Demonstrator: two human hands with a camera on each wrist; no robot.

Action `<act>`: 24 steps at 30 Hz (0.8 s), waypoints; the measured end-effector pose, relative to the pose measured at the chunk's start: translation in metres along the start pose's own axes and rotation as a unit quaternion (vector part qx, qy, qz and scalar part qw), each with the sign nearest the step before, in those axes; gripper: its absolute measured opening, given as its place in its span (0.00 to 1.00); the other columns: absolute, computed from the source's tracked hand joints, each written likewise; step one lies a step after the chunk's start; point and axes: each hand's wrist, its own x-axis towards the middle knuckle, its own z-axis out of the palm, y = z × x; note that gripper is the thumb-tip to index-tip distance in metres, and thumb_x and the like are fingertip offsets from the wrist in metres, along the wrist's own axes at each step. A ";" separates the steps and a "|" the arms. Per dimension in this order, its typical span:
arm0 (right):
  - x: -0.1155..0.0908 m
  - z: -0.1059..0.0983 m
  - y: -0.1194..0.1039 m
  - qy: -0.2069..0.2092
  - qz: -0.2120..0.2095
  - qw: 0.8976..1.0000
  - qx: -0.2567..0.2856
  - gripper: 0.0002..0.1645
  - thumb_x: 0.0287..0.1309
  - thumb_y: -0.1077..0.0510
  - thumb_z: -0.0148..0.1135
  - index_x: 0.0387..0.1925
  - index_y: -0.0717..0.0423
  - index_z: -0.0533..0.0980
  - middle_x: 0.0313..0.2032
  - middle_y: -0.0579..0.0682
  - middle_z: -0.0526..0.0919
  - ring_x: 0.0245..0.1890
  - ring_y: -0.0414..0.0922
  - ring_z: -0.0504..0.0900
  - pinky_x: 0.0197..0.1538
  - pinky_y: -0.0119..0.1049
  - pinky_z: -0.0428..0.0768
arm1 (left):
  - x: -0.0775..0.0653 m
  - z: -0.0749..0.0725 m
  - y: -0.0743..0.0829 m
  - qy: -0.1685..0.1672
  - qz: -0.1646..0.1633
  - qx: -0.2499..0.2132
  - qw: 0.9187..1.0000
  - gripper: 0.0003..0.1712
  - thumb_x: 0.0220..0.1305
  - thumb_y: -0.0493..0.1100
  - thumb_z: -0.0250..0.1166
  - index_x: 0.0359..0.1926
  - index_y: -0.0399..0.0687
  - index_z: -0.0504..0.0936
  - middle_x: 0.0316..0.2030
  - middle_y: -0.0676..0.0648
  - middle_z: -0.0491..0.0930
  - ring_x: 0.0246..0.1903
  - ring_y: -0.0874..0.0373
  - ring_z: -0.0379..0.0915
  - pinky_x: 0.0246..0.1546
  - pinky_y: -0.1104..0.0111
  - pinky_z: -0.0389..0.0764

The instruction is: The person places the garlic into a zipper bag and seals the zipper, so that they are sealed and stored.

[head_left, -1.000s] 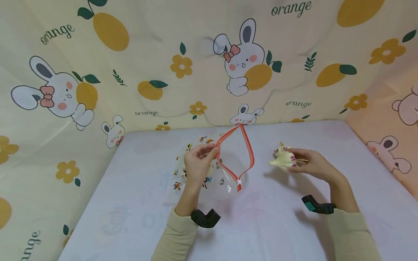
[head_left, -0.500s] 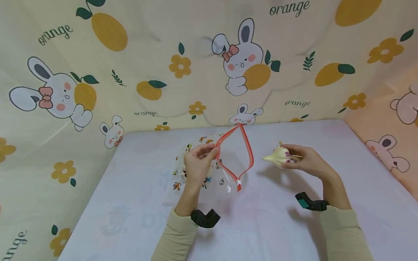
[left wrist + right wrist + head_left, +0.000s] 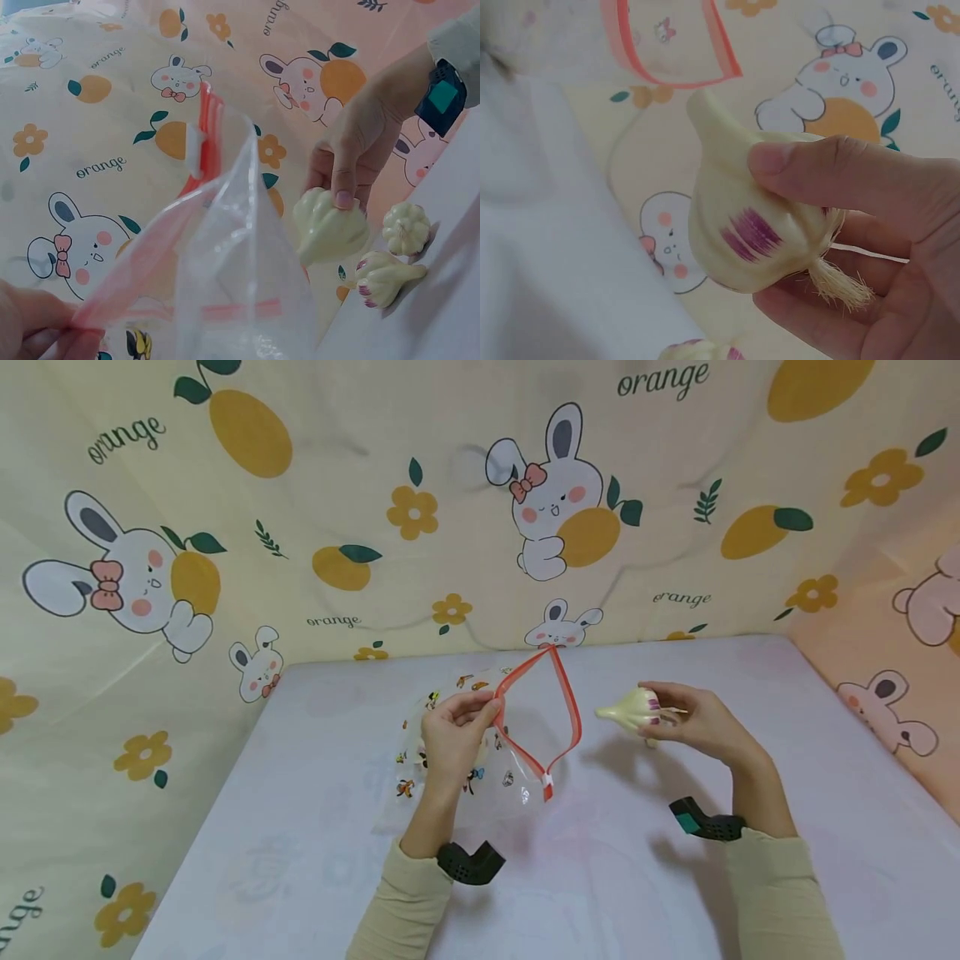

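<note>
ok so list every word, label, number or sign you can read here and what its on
"orange": on the patterned backdrop, whole four times in the head view, and again in the left wrist view.
"nge": same backdrop, head view's lower left, cut off by the frame edge.
Too faint to read: faint marks on the white table.
None readable: the clear bag and the held garlic bulb.

Bag (image 3: 498,797) left, held garlic (image 3: 632,708) right — table (image 3: 315,852) beneath both.
</note>
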 end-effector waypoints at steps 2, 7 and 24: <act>0.001 0.001 -0.001 0.004 -0.004 1.000 0.007 0.39 0.49 0.62 0.73 0.62 0.70 0.68 0.40 0.16 0.73 0.39 0.18 0.76 0.39 0.16 0.80 | 0.000 0.000 0.000 0.000 0.001 -0.001 1.000 0.10 0.56 0.33 0.70 0.39 0.32 0.85 0.37 0.31 0.86 0.24 0.71 0.80 0.31 0.79 0.84; 0.002 0.002 -0.005 0.017 -0.002 1.000 0.012 0.39 0.49 0.62 0.73 0.62 0.69 0.69 0.38 0.17 0.75 0.39 0.18 0.77 0.39 0.16 0.80 | 0.000 0.000 0.001 0.000 -0.007 -0.004 1.000 0.10 0.56 0.34 0.70 0.39 0.32 0.85 0.37 0.31 0.86 0.25 0.70 0.81 0.32 0.79 0.84; 0.003 0.011 -0.026 0.023 0.003 1.000 0.019 0.39 0.49 0.60 0.73 0.62 0.65 0.68 0.42 0.27 0.75 0.38 0.24 0.78 0.40 0.18 0.79 | -0.001 0.000 0.000 -0.002 0.022 -0.023 0.999 0.11 0.55 0.32 0.70 0.39 0.28 0.84 0.36 0.28 0.85 0.23 0.72 0.80 0.28 0.80 0.83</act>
